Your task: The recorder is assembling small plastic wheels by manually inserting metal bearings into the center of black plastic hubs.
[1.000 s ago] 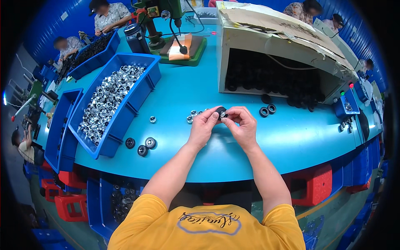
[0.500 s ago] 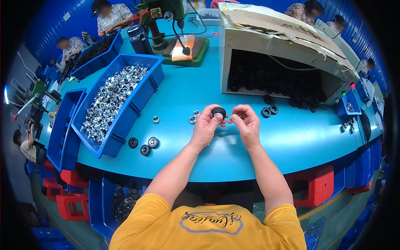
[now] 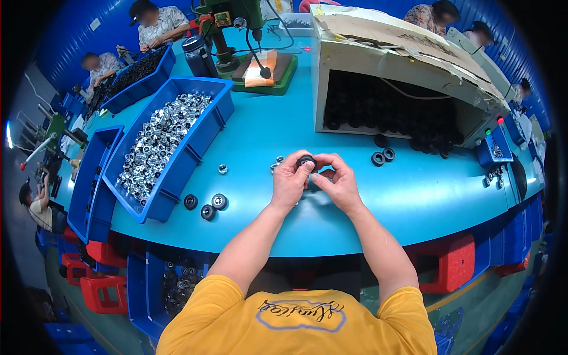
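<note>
Between my hands, above the blue-green tabletop, is a small wheel with a black tyre and a metal hub. My left hand is closed round it, thumb on the near side. My right hand has its bent fingers against the wheel's right side, the thumb lower down. Some fingertips are hidden behind the wheel. Just left of my hands lie shiny metal hubs, partly covered by my left hand. A single metal hub and three black-tyred wheels rest further left.
A blue bin heaped with metal hubs stands left. Behind is a green drill press beside a dark bottle. A box full of black tyres opens toward me at right, loose tyres before it. Several people sit around.
My right hand has moved left, from beside the wheel onto it. The wheel has shifted slightly left and tilted, its hub now facing up more.
</note>
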### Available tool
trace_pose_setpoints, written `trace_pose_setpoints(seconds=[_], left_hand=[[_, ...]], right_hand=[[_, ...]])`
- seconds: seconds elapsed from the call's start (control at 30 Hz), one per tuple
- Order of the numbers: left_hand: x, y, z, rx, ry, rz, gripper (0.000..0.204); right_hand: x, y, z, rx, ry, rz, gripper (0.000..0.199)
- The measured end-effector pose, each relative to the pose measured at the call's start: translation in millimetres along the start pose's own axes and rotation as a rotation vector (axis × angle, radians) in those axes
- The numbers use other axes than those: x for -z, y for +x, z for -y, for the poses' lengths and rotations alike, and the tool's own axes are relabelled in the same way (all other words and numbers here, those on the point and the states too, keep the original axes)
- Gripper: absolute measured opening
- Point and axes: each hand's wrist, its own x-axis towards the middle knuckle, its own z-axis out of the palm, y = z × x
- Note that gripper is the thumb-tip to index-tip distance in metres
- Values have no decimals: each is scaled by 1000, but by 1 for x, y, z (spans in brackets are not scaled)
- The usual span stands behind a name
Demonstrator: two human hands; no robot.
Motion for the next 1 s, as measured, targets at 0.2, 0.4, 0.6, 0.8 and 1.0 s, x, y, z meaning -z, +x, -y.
trace_pose_setpoints(seconds=[0.2, 0.4, 0.6, 0.8, 1.0], left_hand=[[-4, 7, -1, 35, -126, 111, 22], [-2, 3, 0, -46, 74, 68, 24], [-7, 0, -9, -92, 239, 15, 26], [-9, 1, -19, 39, 189, 165, 37], [-12, -2, -22, 17, 366, 149, 36]], right_hand=[[8, 3, -6, -120, 131, -109, 34], [5, 1, -13, -68, 40, -137, 29], [-5, 0, -1, -144, 74, -192, 27], [15, 5, -10, -226, 153, -154, 25], [12, 5, -14, -207, -5, -223, 18]])
